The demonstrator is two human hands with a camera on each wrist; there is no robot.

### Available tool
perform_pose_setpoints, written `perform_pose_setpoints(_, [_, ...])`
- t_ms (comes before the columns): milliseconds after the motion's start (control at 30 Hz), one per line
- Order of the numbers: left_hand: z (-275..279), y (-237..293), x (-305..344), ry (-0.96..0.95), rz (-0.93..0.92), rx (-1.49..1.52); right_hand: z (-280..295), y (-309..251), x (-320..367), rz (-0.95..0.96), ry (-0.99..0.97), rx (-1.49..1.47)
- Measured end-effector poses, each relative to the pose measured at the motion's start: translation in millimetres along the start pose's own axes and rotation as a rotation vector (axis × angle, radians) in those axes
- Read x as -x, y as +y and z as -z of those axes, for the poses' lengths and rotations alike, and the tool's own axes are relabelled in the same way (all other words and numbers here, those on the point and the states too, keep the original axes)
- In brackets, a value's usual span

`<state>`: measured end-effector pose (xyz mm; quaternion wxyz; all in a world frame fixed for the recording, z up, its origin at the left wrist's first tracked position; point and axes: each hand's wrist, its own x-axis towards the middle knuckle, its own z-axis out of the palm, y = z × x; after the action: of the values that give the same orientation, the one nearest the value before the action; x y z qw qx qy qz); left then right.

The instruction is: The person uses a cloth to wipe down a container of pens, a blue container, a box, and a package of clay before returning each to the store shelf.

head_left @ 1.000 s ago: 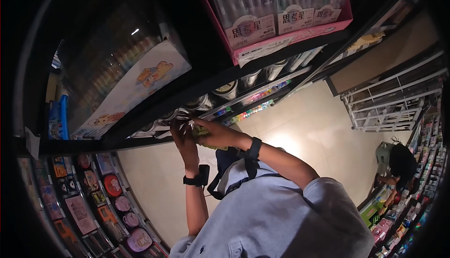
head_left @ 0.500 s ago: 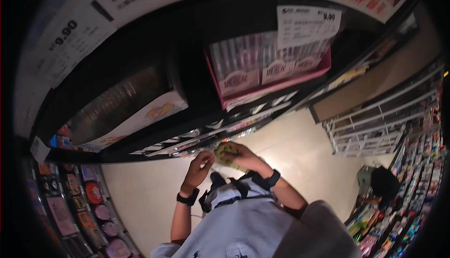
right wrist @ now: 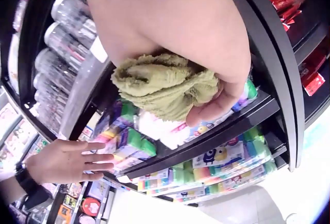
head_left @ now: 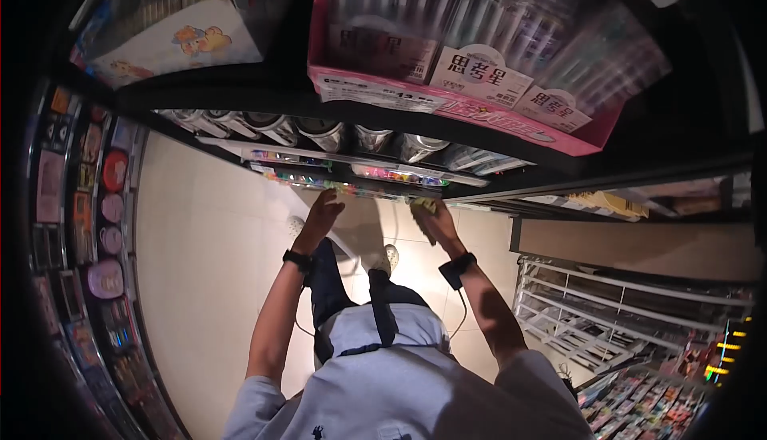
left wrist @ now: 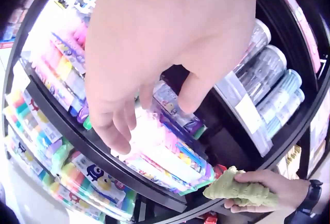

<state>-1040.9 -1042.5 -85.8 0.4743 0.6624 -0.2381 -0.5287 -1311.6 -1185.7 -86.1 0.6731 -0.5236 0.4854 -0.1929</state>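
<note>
Cloth (right wrist: pixel 165 87), green and bunched, is held by curled fingers of the right grip (right wrist: pixel 170 23) at the shelf (right wrist: pixel 221 128) front. Left grip (left wrist: pixel 165 43) is spread, holding nothing, over marker packs (left wrist: pixel 170 157) on the shelf. Wiping is judged hardly begun; most of the shelf is left.

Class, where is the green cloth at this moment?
In the head view the green cloth sits bunched in the right hand, close to the coloured pen packs and to the right of the left hand.
</note>
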Motion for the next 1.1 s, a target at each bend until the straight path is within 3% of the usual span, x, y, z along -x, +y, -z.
perform_pose_setpoints(67, [-10.5, -15.3, -27.8, 0.093, 0.015, 0.025, 12.9, -6.7, -19.5, 0.02, -0.045, 0.003])
perform_pose_setpoints(133, [-21.0, -29.8, -59.3, 0.172, 0.024, 0.052, 14.0, -11.6, -31.3, 0.04, 0.072, -0.026])
perform_pose_setpoints(167, [-23.7, -35.8, -74.2, 0.225, -0.083, -0.021, 20.2, 9.5, -45.8, 0.108, 0.076, -0.01])
perform_pose_setpoints(233, [-31.6, -17.4, -82.5, 0.26, -0.22, -0.071, 13.7, 0.4, -44.3, 0.139, 0.253, -0.072])
perform_pose_setpoints(267, [-34.7, -18.2, -94.8, 0.266, -0.217, -0.059, 11.1, -1.3, -46.6, 0.187, 0.347, -0.132])
perform_pose_setpoints(300, [-38.1, -21.2, -105.8, 0.228, -0.203, 0.009, 17.1, -3.5, -45.9, 0.048, 0.259, -0.117])
perform_pose_setpoints(333, [-41.3, -25.2, -114.3, 0.192, -0.185, 0.078, 19.2, -4.8, -46.5, 0.039, 0.251, -0.101])
perform_pose_setpoints(367, [-43.7, -18.1, -114.7, 0.116, -0.025, 0.027, 21.3, -2.7, -47.5, -0.002, 0.232, -0.1])
perform_pose_setpoints(400, [-52.1, -22.4, -114.6, 0.21, -0.171, 0.024, 21.3, 0.3, -44.6, -0.047, 0.212, -0.102])
perform_pose_setpoints(433, [-55.2, -24.9, -110.5, 0.214, -0.088, 0.035, 19.4, 2.0, -39.9, 0.04, 0.243, -0.132])
perform_pose_setpoints(500, [-56.8, -24.2, -100.0, 0.216, -0.019, 0.043, 21.1, 12.4, -28.5, 0.024, 0.259, -0.139])
perform_pose_setpoints(567, [-69.1, -30.7, -80.2, 0.438, -0.352, 0.058, 25.4, 36.5, -13.2, 0.089, 0.251, -0.182])
perform_pose_setpoints(600, [-67.1, -20.5, -66.4, 0.448, -0.557, -0.06, 19.3, 19.4, 5.1, 0.01, 0.234, -0.258])
perform_pose_setpoints(633, [-59.9, -25.6, -49.6, 0.283, -0.248, 0.307, 18.7, 38.3, 12.2, 0.102, 0.232, -0.279])
perform_pose_setpoints(667, [-59.3, 1.2, -19.3, 0.257, -0.19, 0.521, 14.3, 13.7, 37.9, 0.002, 0.199, -0.265])
perform_pose_setpoints(733, [-46.4, -1.4, 13.5, 0.389, -0.094, 0.427, 8.5, -12.9, 72.2, 0.007, 0.089, -0.224])
perform_pose_setpoints(800, [-33.3, 21.7, 40.5, 0.393, -0.108, 0.482, -3.8, -35.1, 99.9, -0.12, 0.044, -0.087])
perform_pose_setpoints(867, [-15.6, 46.2, 73.7, 0.351, -0.068, 0.56, -14.6, -44.4, 126.8, -0.046, 0.01, -0.199])
perform_pose_setpoints(933, [15.2, 60.3, 89.7, 0.207, -0.031, 0.539, -10.5, -37.2, 128.5, 0.409, 0.01, 0.522])
perform_pose_setpoints(967, [26.3, 73.1, 97.8, 0.233, -0.044, 0.499, -18.4, -48.4, 139.0, 0.277, 0.016, 0.476])
perform_pose_setpoints(1000, [35.8, 83.5, 109.4, 0.258, -0.054, 0.46, -27.3, -68.5, 151.1, 0.269, 0.017, 0.483])
perform_pose_setpoints(1067, [54.3, 97.9, 128.1, 0.234, -0.139, 0.498, -45.5, -118.7, 163.7, -0.02, -0.02, 0.646])
perform_pose_setpoints(1100, [62.6, 104.7, 134.5, 0.267, -0.162, 0.438, -53.5, -133.2, 169.0, -0.009, 0.011, 0.692])
